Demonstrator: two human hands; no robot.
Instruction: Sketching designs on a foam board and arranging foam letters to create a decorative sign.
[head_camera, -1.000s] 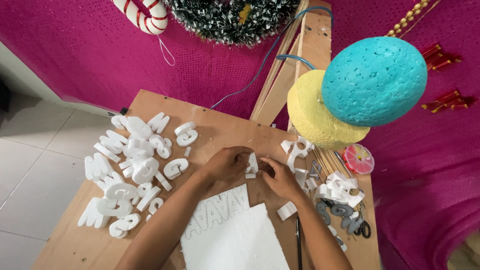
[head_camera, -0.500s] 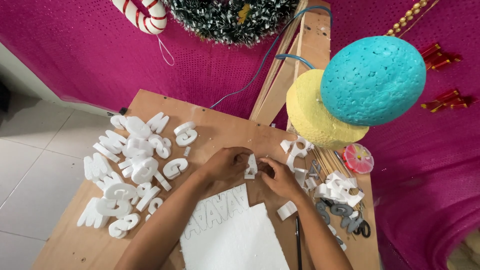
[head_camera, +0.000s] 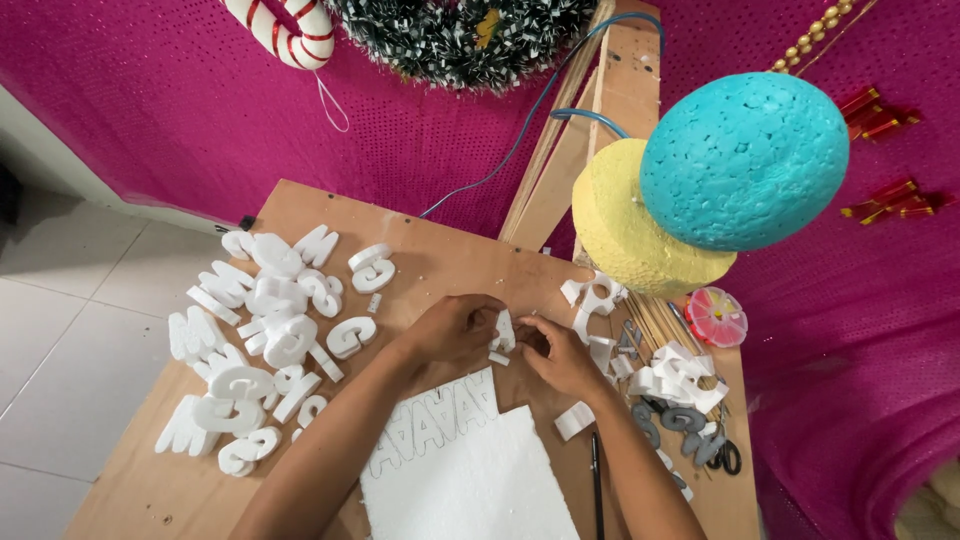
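- Floor (head_camera: 70, 330): pale square tiles at far left, beside the desk edge.
- Desk (head_camera: 440, 265): bare plywood top, light brown, strewn with small white crumbs.
- Pile of white foam letters (head_camera: 265, 340): left part of the desk, loosely heaped, some overlapping, some lying apart.
- Left hand (head_camera: 455, 325): at desk centre, fingers curled onto a small white foam piece (head_camera: 503, 330); grasp shared with the other hand.
- Foam piece: held upright between both hands, just above the desk, with a small foam scrap (head_camera: 498, 358) lying under it.
- Foam sheet (head_camera: 460, 465): white, flat, near edge of the desk below the hands; letter outlines cut along its upper strip.
- Right hand (head_camera: 560, 355): fingertips pinching the same foam piece from its right side.
- Black pen (head_camera: 597, 480): lies just right of the sheet.
- Grey and white foam offcuts (head_camera: 675, 385): right edge of the desk, with scissors (head_camera: 722, 452) near them.
- Yellow foam ball (head_camera: 630, 225) and teal foam ball (head_camera: 745, 160): above the right side, teal overlapping yellow.
- Backdrop (head_camera: 150, 90): magenta sequinned fabric behind the desk; dark tinsel wreath (head_camera: 470, 35) at top.
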